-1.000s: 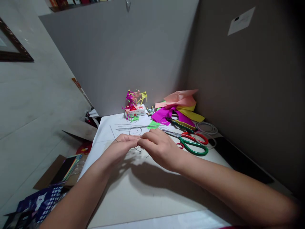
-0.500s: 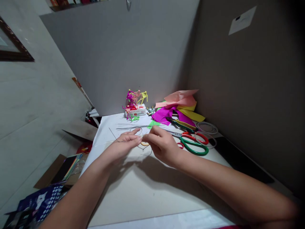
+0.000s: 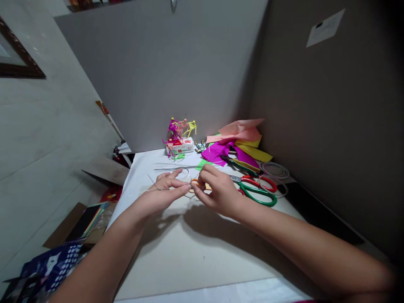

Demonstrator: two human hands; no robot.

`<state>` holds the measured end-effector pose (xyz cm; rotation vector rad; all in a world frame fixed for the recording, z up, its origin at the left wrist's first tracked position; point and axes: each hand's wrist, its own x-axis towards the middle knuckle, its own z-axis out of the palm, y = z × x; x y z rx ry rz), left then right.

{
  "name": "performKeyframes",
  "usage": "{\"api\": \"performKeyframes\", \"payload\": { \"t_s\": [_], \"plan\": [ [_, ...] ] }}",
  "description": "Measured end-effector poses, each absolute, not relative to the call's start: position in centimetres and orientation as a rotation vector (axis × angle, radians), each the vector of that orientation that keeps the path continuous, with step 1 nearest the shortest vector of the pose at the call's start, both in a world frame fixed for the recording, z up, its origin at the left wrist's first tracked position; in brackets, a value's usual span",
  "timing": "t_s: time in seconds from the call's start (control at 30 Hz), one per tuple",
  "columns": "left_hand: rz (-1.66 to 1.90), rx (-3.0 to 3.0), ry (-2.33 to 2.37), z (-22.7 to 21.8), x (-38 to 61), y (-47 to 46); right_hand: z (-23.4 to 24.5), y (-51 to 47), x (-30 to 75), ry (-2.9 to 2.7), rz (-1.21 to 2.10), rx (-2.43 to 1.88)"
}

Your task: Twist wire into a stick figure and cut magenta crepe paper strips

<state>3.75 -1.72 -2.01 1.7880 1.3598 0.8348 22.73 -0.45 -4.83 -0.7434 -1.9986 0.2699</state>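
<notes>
Between its thumb and fingers my left hand (image 3: 166, 190) pinches a thin wire (image 3: 152, 181), one end of which sticks up past the back of the fingers. My right hand (image 3: 217, 188) meets it fingertip to fingertip, thumb and forefinger closed on the same wire; the exact spot is too small to make out. Under the fingertips show an orange scissor handle (image 3: 194, 181) and bits of twisted wire. Several straight wires (image 3: 167, 167) lie just beyond the hands. Large scissors with a green and red handle (image 3: 257, 194) rest beside my right hand.
At the back, coloured paper figures (image 3: 179, 128) stand on and around a small box (image 3: 186, 146). Sheets of crepe paper (image 3: 240, 130), pliers (image 3: 243, 165) and coils of pale wire (image 3: 276, 170) lie back right. A black slab (image 3: 315, 210) runs along the right partition.
My right fingers have shifted slightly, uncovering more of the orange handle. Both hands stay together at the wire, and the view has moved a little.
</notes>
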Motion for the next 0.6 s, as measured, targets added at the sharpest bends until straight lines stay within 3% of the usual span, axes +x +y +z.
{"api": "performKeyframes", "payload": {
  "t_s": [0.1,0.2,0.43,0.6],
  "plan": [
    [0.772,1.858,1.386,-2.0,3.6,-1.8,-4.8,-0.5,23.0,-2.063,0.091,-0.746],
    [0.759,1.900,1.358,-1.9,3.6,-1.8,-4.5,-0.5,23.1,-2.032,0.211,-0.750],
    [0.703,1.722,1.172,-1.3,3.7,-1.4,-4.7,0.7,22.6,-1.294,1.630,-0.694],
    [0.699,1.525,1.145,-2.0,2.7,-0.3,-4.7,1.4,23.1,-1.036,1.995,-0.613]
  ]
}}
